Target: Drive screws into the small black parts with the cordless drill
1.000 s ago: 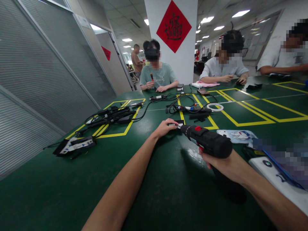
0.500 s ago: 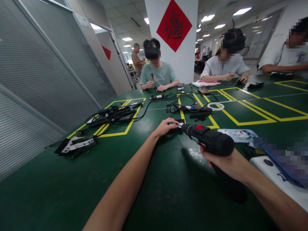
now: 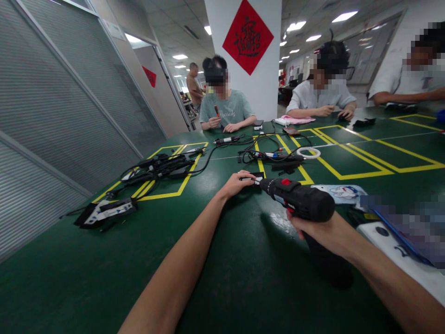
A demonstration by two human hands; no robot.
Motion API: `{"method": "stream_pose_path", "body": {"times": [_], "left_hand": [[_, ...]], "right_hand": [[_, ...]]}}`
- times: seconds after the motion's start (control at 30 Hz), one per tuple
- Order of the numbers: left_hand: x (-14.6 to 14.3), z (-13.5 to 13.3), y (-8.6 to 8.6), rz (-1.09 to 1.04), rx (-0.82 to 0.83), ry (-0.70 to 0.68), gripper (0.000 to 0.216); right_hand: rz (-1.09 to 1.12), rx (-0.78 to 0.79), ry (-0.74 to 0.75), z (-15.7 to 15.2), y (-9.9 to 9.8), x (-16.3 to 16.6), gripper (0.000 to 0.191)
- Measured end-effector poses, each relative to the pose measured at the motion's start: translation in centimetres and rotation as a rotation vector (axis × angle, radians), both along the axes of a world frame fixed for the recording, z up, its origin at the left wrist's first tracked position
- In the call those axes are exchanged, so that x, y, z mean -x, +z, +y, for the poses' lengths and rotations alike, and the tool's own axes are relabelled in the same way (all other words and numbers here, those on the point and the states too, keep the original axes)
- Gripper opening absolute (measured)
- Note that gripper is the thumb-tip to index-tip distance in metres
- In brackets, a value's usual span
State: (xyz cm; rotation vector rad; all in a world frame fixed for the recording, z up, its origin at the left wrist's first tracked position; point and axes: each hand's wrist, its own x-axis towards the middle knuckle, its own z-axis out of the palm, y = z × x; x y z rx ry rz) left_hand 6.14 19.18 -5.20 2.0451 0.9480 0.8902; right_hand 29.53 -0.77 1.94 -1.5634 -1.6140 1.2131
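At the far left of the green table (image 3: 86,278) lay a black-and-white bracket (image 3: 104,211), with a tangle of cables (image 3: 160,168) behind it. Near the middle, the left hand (image 3: 236,183) pressed its fingers closed on a small black part (image 3: 256,176) lying flat on the table. The drill (image 3: 299,202) pointed its tip at that part, seemingly touching it. The right hand (image 3: 320,229) was wrapped tight round the drill's grip.

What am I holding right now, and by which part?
The right hand grips the black power drill by its handle, below the barrel. The left hand pinches a small black part at its near end.
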Motion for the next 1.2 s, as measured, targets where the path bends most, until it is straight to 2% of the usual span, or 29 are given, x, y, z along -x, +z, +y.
{"method": "stream_pose_path", "body": {"times": [0.43, 0.77, 1.2], "left_hand": [[0.06, 0.02, -0.05, 0.008, -0.008, 0.011, 0.025], [-0.27, -0.3, 0.55, 0.044, 0.011, 0.03, 0.027], [-0.27, -0.03, 0.41, 0.032, 0.019, 0.027, 0.029]], "right_hand": [[0.03, -0.031, 0.013, 0.17, -0.1, 0.07, 0.014], [0.016, -0.053, 0.024, -0.02, 0.24, 0.19, 0.011], [0.093, -0.081, 0.063, 0.13, -0.07, 0.06, 0.022]]}}
